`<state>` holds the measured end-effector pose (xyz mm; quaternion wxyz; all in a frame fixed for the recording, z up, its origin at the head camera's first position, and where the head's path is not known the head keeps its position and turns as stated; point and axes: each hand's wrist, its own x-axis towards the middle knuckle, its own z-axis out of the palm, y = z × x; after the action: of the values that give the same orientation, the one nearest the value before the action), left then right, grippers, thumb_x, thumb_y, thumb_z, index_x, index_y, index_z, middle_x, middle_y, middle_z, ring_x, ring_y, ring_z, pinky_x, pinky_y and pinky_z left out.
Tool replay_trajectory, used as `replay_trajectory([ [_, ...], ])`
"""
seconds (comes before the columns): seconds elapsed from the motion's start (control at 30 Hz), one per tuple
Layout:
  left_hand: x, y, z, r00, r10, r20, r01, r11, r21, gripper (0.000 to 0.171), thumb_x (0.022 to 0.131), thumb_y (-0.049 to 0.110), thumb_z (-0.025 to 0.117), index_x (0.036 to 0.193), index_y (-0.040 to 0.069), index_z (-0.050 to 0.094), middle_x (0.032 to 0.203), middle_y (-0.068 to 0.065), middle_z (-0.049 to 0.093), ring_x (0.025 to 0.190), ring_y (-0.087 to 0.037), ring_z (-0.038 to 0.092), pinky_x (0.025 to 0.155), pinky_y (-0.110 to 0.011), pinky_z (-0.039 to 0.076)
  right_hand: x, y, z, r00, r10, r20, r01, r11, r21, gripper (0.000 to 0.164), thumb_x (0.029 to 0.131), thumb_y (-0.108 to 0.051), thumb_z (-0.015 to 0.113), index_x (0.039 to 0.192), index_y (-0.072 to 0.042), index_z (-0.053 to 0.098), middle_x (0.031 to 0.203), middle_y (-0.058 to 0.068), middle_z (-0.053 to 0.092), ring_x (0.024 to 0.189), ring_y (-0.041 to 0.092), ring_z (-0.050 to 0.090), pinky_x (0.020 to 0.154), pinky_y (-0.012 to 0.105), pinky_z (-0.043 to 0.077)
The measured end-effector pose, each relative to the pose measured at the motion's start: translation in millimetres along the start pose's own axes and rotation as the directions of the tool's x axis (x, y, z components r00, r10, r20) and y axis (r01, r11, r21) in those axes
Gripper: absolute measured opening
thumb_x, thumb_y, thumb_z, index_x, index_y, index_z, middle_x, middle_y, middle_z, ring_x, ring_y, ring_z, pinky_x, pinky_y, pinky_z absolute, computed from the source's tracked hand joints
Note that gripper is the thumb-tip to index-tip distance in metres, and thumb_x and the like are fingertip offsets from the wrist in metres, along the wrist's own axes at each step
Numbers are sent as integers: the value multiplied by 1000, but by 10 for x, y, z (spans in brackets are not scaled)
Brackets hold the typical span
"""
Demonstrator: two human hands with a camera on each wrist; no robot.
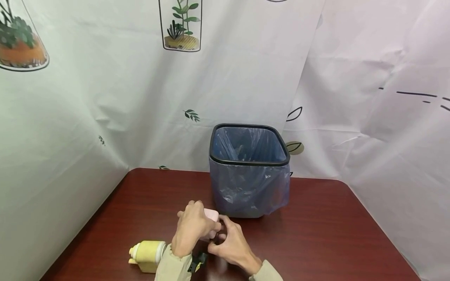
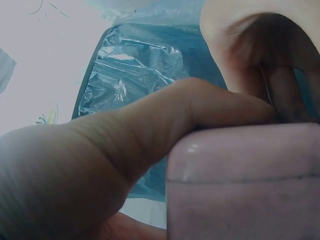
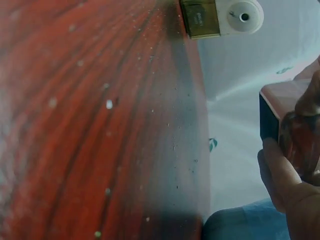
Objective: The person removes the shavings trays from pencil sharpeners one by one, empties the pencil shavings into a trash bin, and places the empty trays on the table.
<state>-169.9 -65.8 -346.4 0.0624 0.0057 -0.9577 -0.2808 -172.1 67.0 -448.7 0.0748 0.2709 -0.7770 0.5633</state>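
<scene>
In the head view my left hand (image 1: pixel 193 226) grips a pink pencil sharpener (image 1: pixel 211 214), a rounded box, above the table in front of the bin. The left wrist view shows my thumb (image 2: pixel 195 102) along the top edge of its pink body (image 2: pixel 240 170), which has a thin seam. My right hand (image 1: pixel 233 242) meets it from the right. In the right wrist view, its thumb and fingers (image 3: pixel 282 172) pinch a clear drawer (image 3: pixel 297 145) at the sharpener's dark-faced end. My left hand hides part of the pink body in the head view.
A bin (image 1: pixel 249 191) with a blue bag liner and black rim stands behind my hands, against the patterned sheet (image 1: pixel 140 97). Left of my left sleeve lies a yellow pencil sharpener (image 1: pixel 149 253). Small pale specks dot the dark red table (image 3: pixel 100 125).
</scene>
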Motion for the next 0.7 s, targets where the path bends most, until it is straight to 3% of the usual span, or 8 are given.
replay_trajectory([
  [0.2, 22, -1, -6, 1000, -21, 17, 21, 1000, -7, 53, 48, 32, 82, 81, 0, 55, 74, -10, 48, 63, -26, 47, 63, -42, 31, 15, -9, -4, 1000, -5, -18, 5, 999, -34, 57, 61, -2, 65, 115, -13, 50, 90, -3, 63, 77, 4, 62, 62, 23, 52],
  [0.33, 43, -21, -27, 998, -57, 35, 57, 998, -6, 57, 48, 33, 83, 85, -2, 55, 77, -12, 48, 65, -29, 50, 64, -43, 31, 24, -41, 0, 999, 53, -8, -53, 998, 13, 56, 63, 2, 64, 116, -8, 48, 95, 3, 63, 83, 7, 63, 66, 22, 52],
  [0.7, 104, -121, -100, 994, -101, 51, 100, 995, 14, 62, 52, 33, 83, 90, -7, 54, 80, -16, 49, 70, -33, 50, 68, -46, 32, 32, -388, -109, 993, 110, 34, -113, 989, 94, 57, 64, 8, 61, 119, 4, 45, 104, 15, 59, 90, 24, 64, 73, 33, 53],
])
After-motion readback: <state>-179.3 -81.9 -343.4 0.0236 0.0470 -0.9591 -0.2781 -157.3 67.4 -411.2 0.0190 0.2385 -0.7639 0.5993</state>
